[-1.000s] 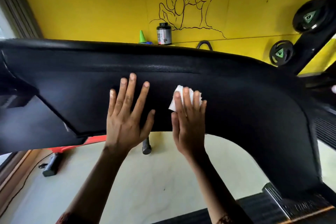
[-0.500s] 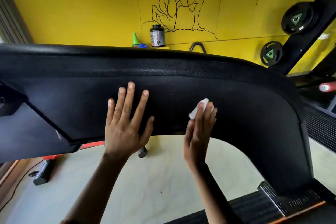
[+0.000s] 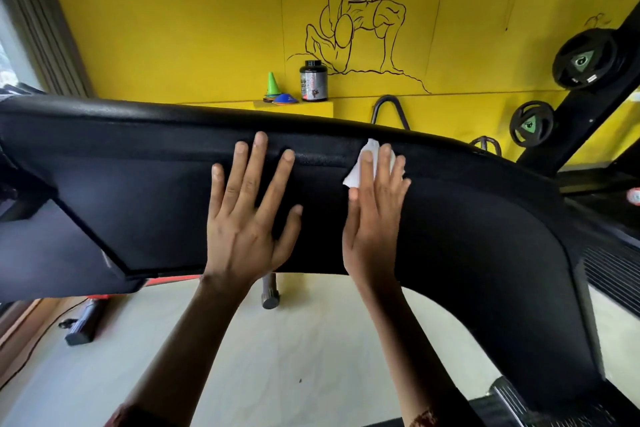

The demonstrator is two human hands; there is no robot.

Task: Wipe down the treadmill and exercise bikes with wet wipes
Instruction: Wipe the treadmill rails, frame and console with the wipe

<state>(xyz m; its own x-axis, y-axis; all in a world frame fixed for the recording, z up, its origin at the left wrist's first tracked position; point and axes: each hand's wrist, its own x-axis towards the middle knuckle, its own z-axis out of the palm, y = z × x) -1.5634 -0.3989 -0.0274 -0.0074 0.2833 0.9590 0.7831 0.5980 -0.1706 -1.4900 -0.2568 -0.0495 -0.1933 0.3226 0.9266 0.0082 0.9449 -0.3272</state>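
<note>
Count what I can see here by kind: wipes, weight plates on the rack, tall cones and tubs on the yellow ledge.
White wipe: 1
Weight plates: 2
Tall green cone: 1
Black tub: 1
Total: 5

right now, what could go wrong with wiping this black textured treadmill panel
The small white wet wipe sits only under the right hand, near the top edge of the black textured treadmill panel, so it may bunch or slip over. The bare left hand lies flat on the panel and may leave prints.
</note>
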